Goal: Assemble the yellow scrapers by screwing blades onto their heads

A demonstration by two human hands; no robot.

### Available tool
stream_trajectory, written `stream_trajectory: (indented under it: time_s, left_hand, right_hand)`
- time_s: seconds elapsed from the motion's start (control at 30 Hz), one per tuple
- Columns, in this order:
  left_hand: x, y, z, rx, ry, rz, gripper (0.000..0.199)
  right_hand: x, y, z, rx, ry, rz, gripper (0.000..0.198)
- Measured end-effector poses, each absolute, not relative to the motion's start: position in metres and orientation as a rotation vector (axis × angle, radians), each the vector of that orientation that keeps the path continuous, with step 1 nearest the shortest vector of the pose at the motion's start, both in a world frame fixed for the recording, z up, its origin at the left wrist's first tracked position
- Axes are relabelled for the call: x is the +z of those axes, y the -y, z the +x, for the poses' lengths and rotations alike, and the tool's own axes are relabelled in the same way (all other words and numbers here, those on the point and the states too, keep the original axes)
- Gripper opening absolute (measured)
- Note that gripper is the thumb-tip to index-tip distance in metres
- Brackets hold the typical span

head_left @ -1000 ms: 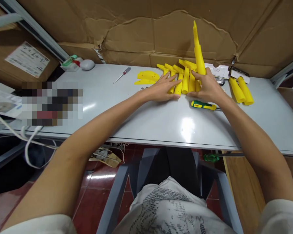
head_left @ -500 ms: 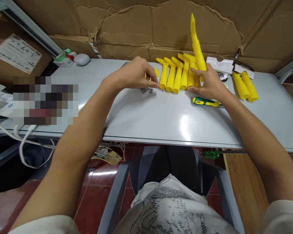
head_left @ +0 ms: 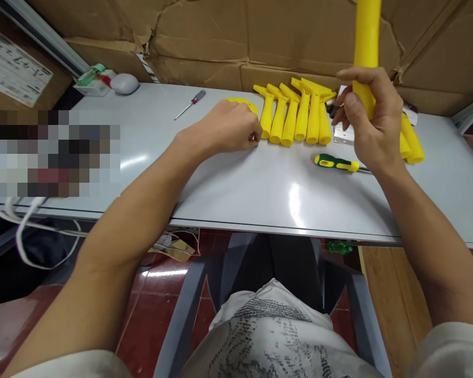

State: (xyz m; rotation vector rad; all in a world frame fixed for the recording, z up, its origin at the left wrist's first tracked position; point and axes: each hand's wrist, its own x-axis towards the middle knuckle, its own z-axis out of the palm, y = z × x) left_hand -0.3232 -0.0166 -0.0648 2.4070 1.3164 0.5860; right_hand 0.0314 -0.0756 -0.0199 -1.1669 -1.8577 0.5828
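My right hand (head_left: 378, 115) is raised above the table, its fingers wrapped round the lower end of a yellow plastic handle (head_left: 366, 37). The top of that handle runs out of view. Low at the tabletop, my left hand (head_left: 236, 126) is closed with its fingertips pinched together; whatever they hold, if anything, is hidden. Just right of it stretches a row of several yellow plastic handles (head_left: 288, 118) with angled heads. Behind the left hand, another yellow piece (head_left: 242, 102) is partly covered. A green and yellow screwdriver (head_left: 336, 163) lies in front of the row.
A small screwdriver (head_left: 191, 104) lies at the back left, near a white computer mouse (head_left: 124, 83) and a small clear box (head_left: 94, 86). More yellow handles (head_left: 412, 139) rest on the right. Cardboard (head_left: 205, 42) lines the back; white cables (head_left: 27, 247) hang over the left front edge.
My right hand has lifted its yellow handle upward and to the right, away from the row. My left hand has curled its fingers and now covers the small screws that showed beneath it.
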Motion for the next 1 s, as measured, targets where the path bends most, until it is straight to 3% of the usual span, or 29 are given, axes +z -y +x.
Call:
stream_trajectory:
  time_s: [0.13, 0.27, 0.33, 0.57, 0.63, 0.77, 0.9, 1.0]
  left_hand:
    - [-0.041, 0.023, -0.321, 0.561, -1.401, 2.474, 0.037]
    - [-0.032, 0.032, -0.299, 1.008, -1.293, 2.108, 0.075]
    - [-0.035, 0.037, -0.284, 1.108, -1.149, 1.915, 0.081]
    - [-0.041, 0.046, -0.265, 1.176, -0.89, 1.578, 0.04]
    - [-0.037, 0.046, -0.271, 1.18, -0.842, 1.556, 0.037]
    - [-0.027, 0.052, -0.281, 0.908, -0.822, 1.734, 0.046]
    - [-0.022, 0.061, -0.283, 0.589, -0.892, 1.962, 0.047]
    - [-0.021, 0.064, -0.281, 0.457, -0.949, 2.037, 0.049]
  right_hand:
    - [-0.033, 0.079, 0.019, 0.925, 1.803, -1.012, 0.048]
    - [-0.045, 0.085, 0.003, 1.04, 1.86, -0.988, 0.059]
    - [-0.048, 0.088, -0.005, 1.036, 1.974, -0.984, 0.064]
    - [-0.02, 0.075, 0.015, 1.187, 2.49, -0.671, 0.061]
    - [-0.007, 0.065, 0.041, 1.054, 2.401, -0.907, 0.052]
    - [0.0, 0.037, 0.091, 0.315, 2.24, -1.591, 0.007]
    - [-0.012, 0.013, 0.115, 0.208, 2.368, -1.859, 0.031]
    - [-0.02, 0.003, 0.122, 0.103, 2.442, -1.824, 0.065]
